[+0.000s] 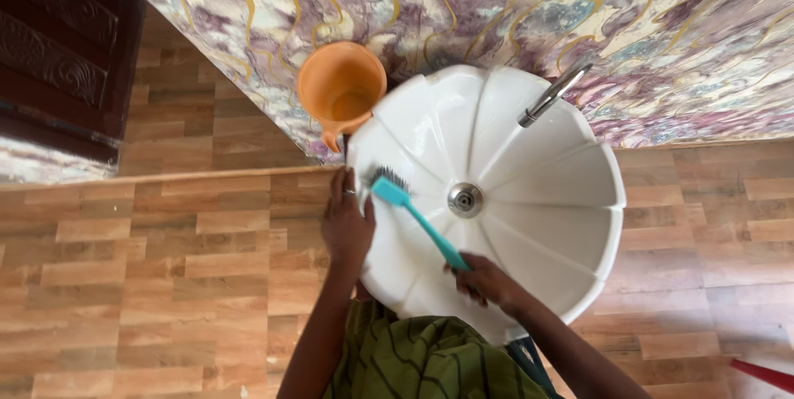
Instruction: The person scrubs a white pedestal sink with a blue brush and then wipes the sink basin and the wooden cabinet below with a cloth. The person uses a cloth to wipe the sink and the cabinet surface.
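Orange bucket (pixel 341 89) stands against the marbled wall (pixel 662 27), just beside the sink's (pixel 571 200) upper left rim. Left hand (pixel 347 221) rests flat on the sink's left rim, fingers together and extended toward the wall. Teal brush (pixel 411 213) lies slanted inside the basin, bristle head at the left wall beside the left hand, handle running down to the near rim. Right hand (pixel 488 281) has its fingers curled around the handle end. Drain (pixel 465 199) sits centre; tap (pixel 552 95) projects from the far rim.

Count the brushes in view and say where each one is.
1. A teal brush lies across the white basin's left side, handle in the right hand, bristles beside the left hand.
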